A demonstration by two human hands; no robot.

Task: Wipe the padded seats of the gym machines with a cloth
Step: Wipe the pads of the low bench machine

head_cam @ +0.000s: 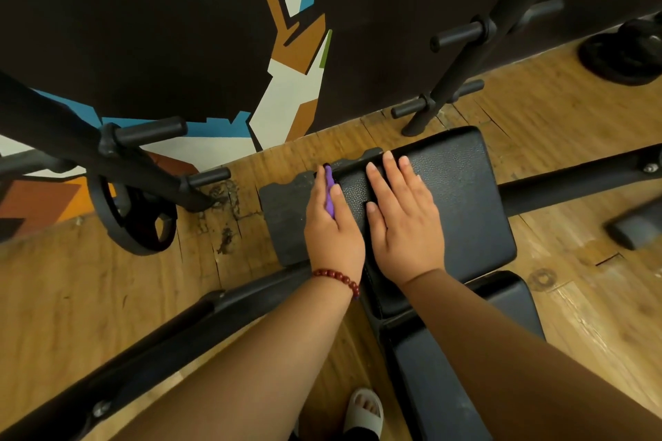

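right hand flat on the padded seat, left hand grips a purple stick; best sweep evenly to every corner

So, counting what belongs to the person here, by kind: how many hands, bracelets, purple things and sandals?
Hands: 2, left hand and right hand
Red bead bracelet: 1
Purple item: 1
White sandal: 1
Total: 5

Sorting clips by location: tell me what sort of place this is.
Most likely a gym's free-weight area: a black padded bench seat, a weight plate stored on a dark steel rack, and bare storage pegs on another upright.
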